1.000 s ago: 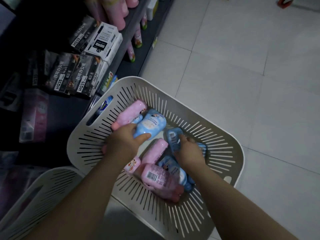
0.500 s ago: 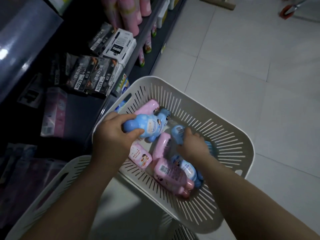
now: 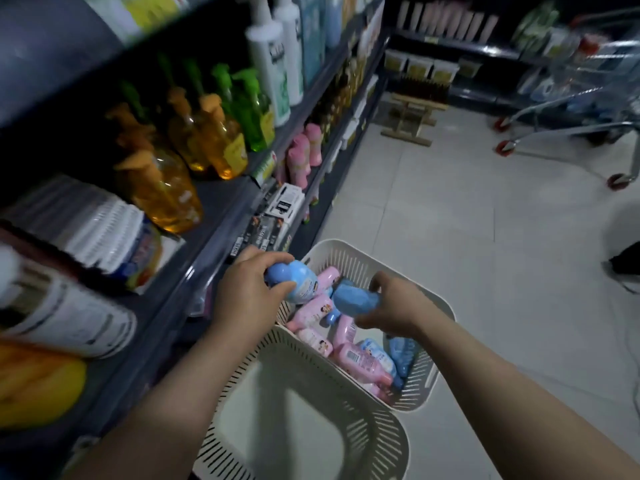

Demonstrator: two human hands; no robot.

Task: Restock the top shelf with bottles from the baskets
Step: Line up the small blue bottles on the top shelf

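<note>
Left hand [image 3: 247, 289] clamped on blue bottle [image 3: 299, 280], right hand [image 3: 394, 306] on second blue bottle [image 3: 356, 299], both held just above basket [image 3: 346, 244]. Risk: rounded bottles could be fumbled and dropped during the lift.

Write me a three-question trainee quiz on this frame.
1. True or false: the left hand grips a pink bottle.
2. Pick one: the pink bottles lie in A) the near basket, B) the far basket, C) the cart.
3. Fill in the colour: the right hand grips a ___ bottle.
Key: 1 false; 2 B; 3 blue.
</note>
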